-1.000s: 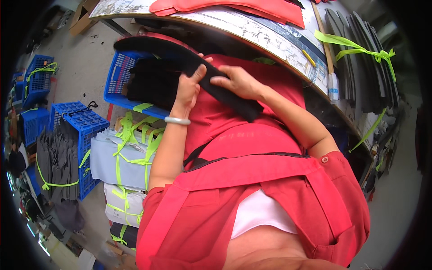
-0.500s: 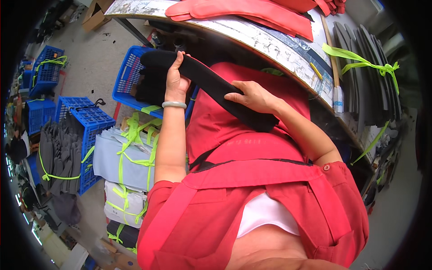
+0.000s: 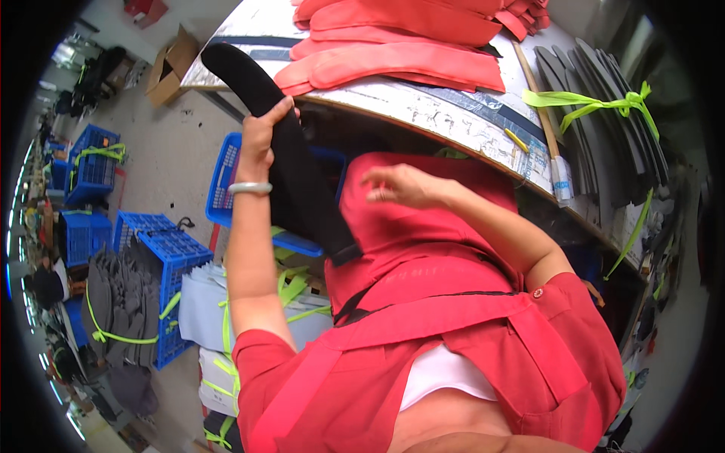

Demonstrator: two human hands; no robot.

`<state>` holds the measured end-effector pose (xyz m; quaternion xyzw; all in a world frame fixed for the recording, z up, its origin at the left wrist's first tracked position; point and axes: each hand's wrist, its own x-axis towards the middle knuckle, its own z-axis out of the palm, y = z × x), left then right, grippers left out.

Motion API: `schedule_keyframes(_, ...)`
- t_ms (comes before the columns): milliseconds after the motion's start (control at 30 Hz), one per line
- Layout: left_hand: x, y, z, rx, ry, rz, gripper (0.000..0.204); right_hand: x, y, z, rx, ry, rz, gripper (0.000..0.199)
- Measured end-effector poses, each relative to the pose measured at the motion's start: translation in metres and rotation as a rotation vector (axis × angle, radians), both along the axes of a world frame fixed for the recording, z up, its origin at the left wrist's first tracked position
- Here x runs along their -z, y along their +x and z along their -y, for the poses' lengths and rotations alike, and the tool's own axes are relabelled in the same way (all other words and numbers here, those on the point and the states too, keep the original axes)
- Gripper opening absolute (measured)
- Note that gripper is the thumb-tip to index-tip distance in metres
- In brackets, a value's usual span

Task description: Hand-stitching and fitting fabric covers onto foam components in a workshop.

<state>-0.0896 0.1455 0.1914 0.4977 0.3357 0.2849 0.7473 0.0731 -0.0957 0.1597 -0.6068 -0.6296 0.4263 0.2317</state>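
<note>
Black foam strip (image 3: 291, 162), long and curved, runs from the edge of the worktop (image 3: 423, 113) down across the person's lap, where its lower end disappears under a red fabric piece (image 3: 423, 241) draped over the knees. The left hand (image 3: 260, 140) grips the strip near its upper part, fingers clenched around its edge, a pale bangle (image 3: 249, 188) on the wrist. The right hand (image 3: 400, 185) hovers just above the red fabric piece with its fingers released and slightly curled, touching nothing that can be made out. On the worktop lies a stack of red padded pieces (image 3: 408, 45), and to the right a bundle of dark grey strips (image 3: 604, 106) tied with lime-green tape (image 3: 585, 102). Below the left arm stands a blue plastic crate (image 3: 226, 189), partly hidden by the strip. Further left on the floor sit more blue crates (image 3: 162, 249), one holding grey pieces bound with green tape, and wrapped grey bundles (image 3: 204, 309) lie beside the person's left leg.
</note>
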Motion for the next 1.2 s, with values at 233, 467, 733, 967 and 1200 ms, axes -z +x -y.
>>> schedule_keyframes(233,0.009,-0.014,0.119,0.710,0.099,-0.338,0.031,-0.066,0.027,-0.048,0.386,0.428,-0.263,0.029)
schedule_keyframes(467,0.049,0.005,0.152,0.483,0.202,-0.206,0.017,-0.016,-0.007,-0.036,0.442,0.371,-0.075,0.031)
schedule_keyframes(733,0.061,-0.007,0.159,0.464,0.111,-0.130,0.017,-0.006,-0.018,-0.003,0.300,0.444,0.170,0.020)
schedule_keyframes(967,0.052,-0.007,0.164,0.469,-0.146,-0.176,0.017,-0.003,0.013,-0.003,0.592,-0.049,-0.452,0.066)
schedule_keyframes(1200,0.065,0.003,0.168,0.434,0.052,-0.179,0.018,0.027,-0.012,0.009,0.553,0.431,-0.054,0.026)
